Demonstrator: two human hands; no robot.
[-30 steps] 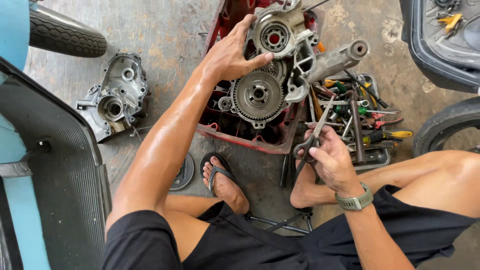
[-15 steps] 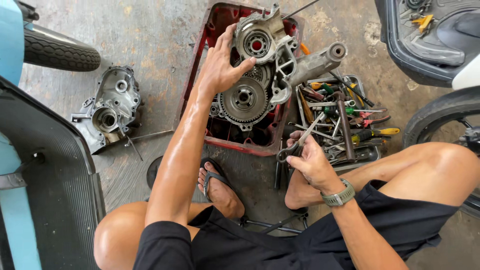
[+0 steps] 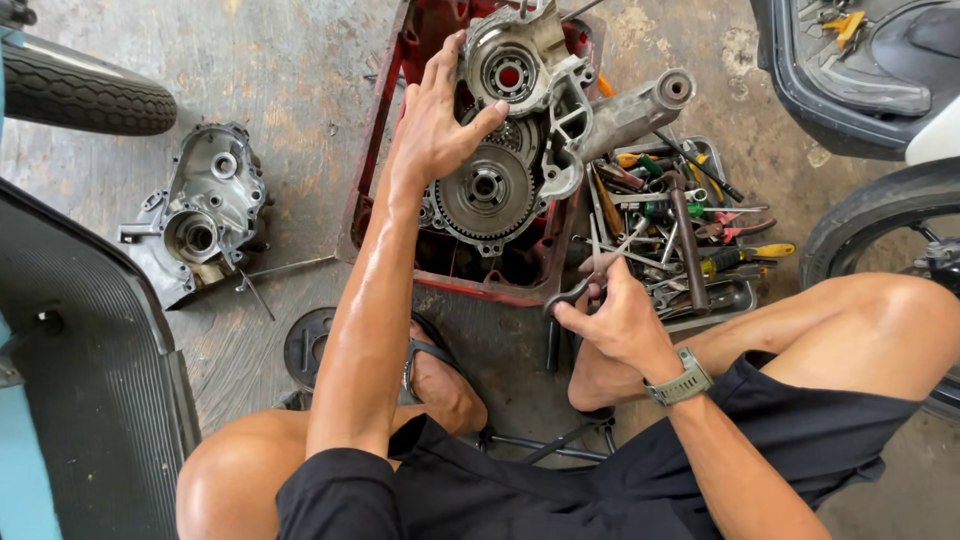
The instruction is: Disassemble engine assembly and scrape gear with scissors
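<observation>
Grey engine casing (image 3: 520, 110) sat in red tray (image 3: 372, 170); left hand (image 3: 432, 125) spread, steadying it; right hand (image 3: 618, 318) pinched a wrench (image 3: 585, 285) near the tray's corner.

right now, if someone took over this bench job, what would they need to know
Left hand rests flat on the grey engine casing, steadying it where it sits in the red tray.
Right hand grips a metal hand tool, just lifted from the tool tray.
Side cover is already off, lying on the floor to the left.
The large gear is exposed and still mounted.
</observation>
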